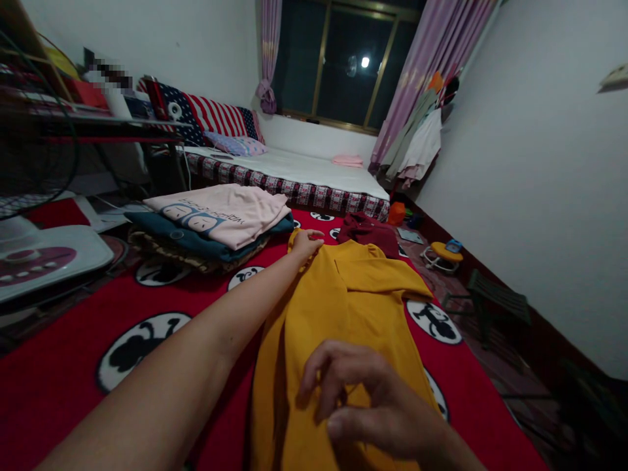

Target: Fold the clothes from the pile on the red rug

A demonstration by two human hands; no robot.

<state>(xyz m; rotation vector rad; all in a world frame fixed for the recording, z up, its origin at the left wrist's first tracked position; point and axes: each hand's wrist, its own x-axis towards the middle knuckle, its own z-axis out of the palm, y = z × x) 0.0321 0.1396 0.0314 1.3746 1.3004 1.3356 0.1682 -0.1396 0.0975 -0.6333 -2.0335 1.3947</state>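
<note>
A mustard-yellow long-sleeved dress [367, 311] lies spread out in front of me, its right sleeve folded across the front. My left hand [308, 243] reaches to the far left shoulder of the dress and rests against the cloth there, thumb and a finger apart. Its other fingers are partly hidden. Closer to me, my right hand [363, 399] hovers over the lower part of the dress, fingers loosely bent and apart, with nothing in them. A stack of folded clothes, topped by a pale pink shirt [230, 212], sits left of the dress.
Beneath the clothes is a red blanket [220, 288] with round black-and-white patterns. A dark red garment [367, 232] lies beyond the dress. Farther back stands a bed [304, 171] under the window. To the right are a yellow stool [445, 251] and a dark folding chair [498, 297].
</note>
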